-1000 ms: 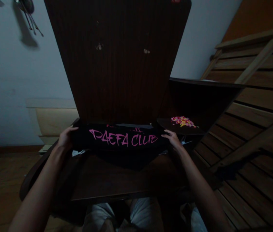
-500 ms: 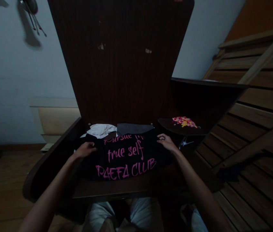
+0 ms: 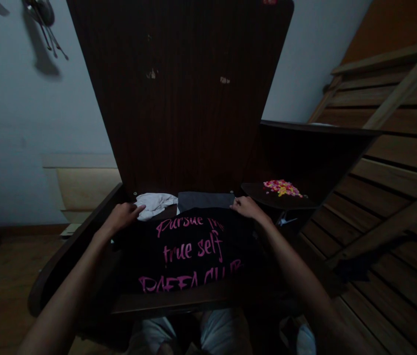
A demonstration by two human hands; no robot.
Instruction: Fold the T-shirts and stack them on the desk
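Note:
A black T-shirt (image 3: 193,236) with pink lettering lies spread across the dark wooden desk (image 3: 164,301) in front of me. My left hand (image 3: 124,216) is at its far left corner, fingers curled onto the dark cloth, the thumb pointing toward a crumpled white cloth (image 3: 155,204). At the far right corner, my right hand (image 3: 246,206) pinches the shirt's edge, beside a flat grey piece (image 3: 204,200) behind the shirt. The fingertips are partly hidden in the dim light.
A tall dark panel (image 3: 186,108) rises behind the desk. On the right, a small shelf (image 3: 256,192) bears a heap of colourful small pieces (image 3: 282,187). Wooden slats (image 3: 397,177) stand farther right. My legs (image 3: 223,328) are below the desk edge.
Both hands have moved away from me to the shirt's far corners, the left also outward. The lettering sits closer to me, its lowest line now curving over the near edge. More grey shows behind.

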